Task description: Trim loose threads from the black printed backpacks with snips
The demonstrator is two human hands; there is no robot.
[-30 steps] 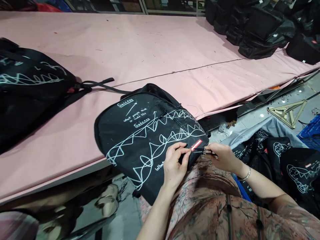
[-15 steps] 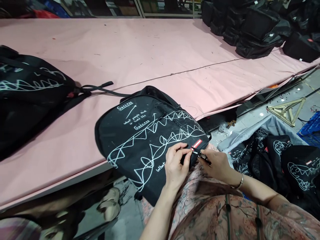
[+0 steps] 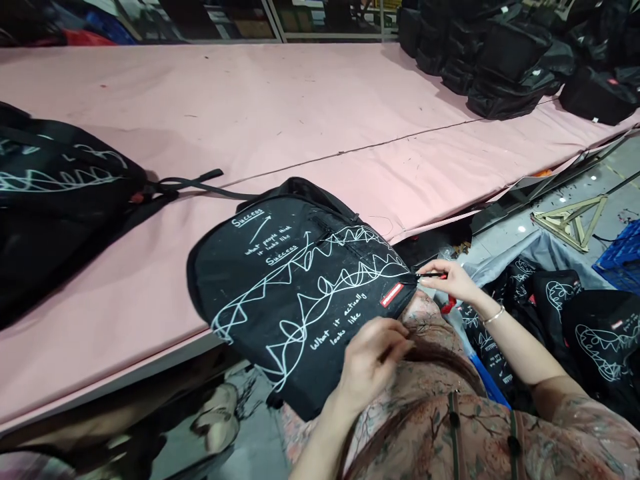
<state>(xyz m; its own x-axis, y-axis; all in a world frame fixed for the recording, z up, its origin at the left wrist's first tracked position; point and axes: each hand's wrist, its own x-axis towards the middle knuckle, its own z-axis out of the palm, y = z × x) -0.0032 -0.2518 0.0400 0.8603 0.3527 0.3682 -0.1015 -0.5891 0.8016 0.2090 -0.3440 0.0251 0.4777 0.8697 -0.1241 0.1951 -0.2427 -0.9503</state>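
A black backpack [image 3: 260, 280] with white scribbles and lettering lies tilted over the table's front edge, its lower end at my lap. A red label [image 3: 391, 295] is sewn near its bottom corner. My right hand [image 3: 447, 279] is closed round small dark thread snips [image 3: 434, 275], whose tip is at that corner, right of the label. Over the bag's lower edge, below the label, is my left hand [image 3: 375, 357], fingers curled and slightly blurred. Whatever those fingers hold is hidden.
Another black backpack [image 3: 60, 213] lies on the pink-covered table [image 3: 250, 100] at left, its strap reaching toward the middle one. More black bags [image 3: 505, 60] are heaped at the back right. On the floor at right are a lined bin of printed bags [image 3: 595, 327] and a blue crate [image 3: 620, 257].
My right hand has moved right and up with the snips, from the label to the corner. My left hand has dropped away from the label, uncovering the lettering. The backpack has barely moved.
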